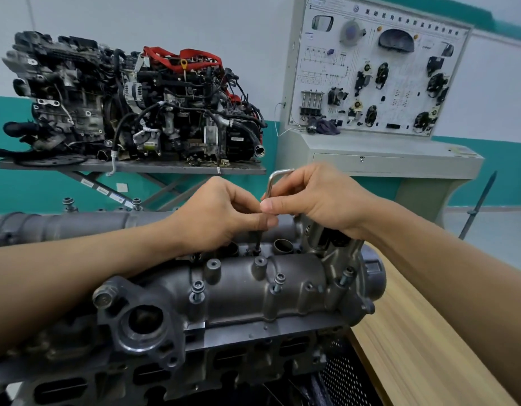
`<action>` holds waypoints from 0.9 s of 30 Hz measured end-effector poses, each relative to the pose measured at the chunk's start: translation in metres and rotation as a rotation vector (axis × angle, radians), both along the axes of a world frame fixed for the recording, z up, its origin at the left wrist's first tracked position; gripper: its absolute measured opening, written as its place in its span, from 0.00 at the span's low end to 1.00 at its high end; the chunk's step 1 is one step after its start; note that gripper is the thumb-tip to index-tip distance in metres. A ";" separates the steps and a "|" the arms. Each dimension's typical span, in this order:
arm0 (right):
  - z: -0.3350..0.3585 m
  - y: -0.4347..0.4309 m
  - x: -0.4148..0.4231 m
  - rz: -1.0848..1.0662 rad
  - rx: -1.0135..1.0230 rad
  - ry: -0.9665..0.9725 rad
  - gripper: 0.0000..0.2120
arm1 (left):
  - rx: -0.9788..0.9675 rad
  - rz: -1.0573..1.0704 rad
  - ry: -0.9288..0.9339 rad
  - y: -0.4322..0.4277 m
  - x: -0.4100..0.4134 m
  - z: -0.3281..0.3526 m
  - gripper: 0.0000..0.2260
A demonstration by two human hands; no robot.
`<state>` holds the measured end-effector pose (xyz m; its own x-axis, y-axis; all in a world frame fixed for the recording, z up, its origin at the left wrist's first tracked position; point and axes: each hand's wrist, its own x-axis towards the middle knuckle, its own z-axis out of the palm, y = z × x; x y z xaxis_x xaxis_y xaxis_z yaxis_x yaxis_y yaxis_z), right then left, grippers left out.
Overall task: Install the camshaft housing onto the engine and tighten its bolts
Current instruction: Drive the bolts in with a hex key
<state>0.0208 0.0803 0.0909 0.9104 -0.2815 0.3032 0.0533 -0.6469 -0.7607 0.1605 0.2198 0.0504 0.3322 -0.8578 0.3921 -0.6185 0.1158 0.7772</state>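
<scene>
1. Head view: the housing [253, 285] sits on top of the engine [194, 361]; the bolts [197, 290] along its near edge stand proud.
2. Your left hand [221, 212] pinches the hex key [270, 186] low on its shaft. Your right hand [315, 197] grips it near the bend.
3. Seat the tip fully, hold the key upright, then turn.

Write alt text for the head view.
The left hand and right hand hold an L-shaped hex key upright, its tip at a bolt on the grey camshaft housing. Raised bolts stand along its near side.
</scene>
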 end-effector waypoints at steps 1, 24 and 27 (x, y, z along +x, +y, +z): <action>-0.001 -0.002 0.002 -0.010 0.011 -0.008 0.04 | -0.005 0.017 0.017 0.000 0.000 0.000 0.05; 0.090 0.004 -0.010 0.275 -1.391 0.335 0.20 | 0.049 -0.133 -0.053 -0.006 0.000 -0.001 0.09; 0.096 0.010 -0.005 0.317 -1.769 0.352 0.22 | 0.040 -0.164 0.000 -0.003 -0.002 0.000 0.08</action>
<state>0.0154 0.0905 0.1865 0.9391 0.2950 -0.1762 0.3269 -0.6090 0.7227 0.1588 0.2164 0.0503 0.1866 -0.9155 0.3565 -0.5937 0.1840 0.7834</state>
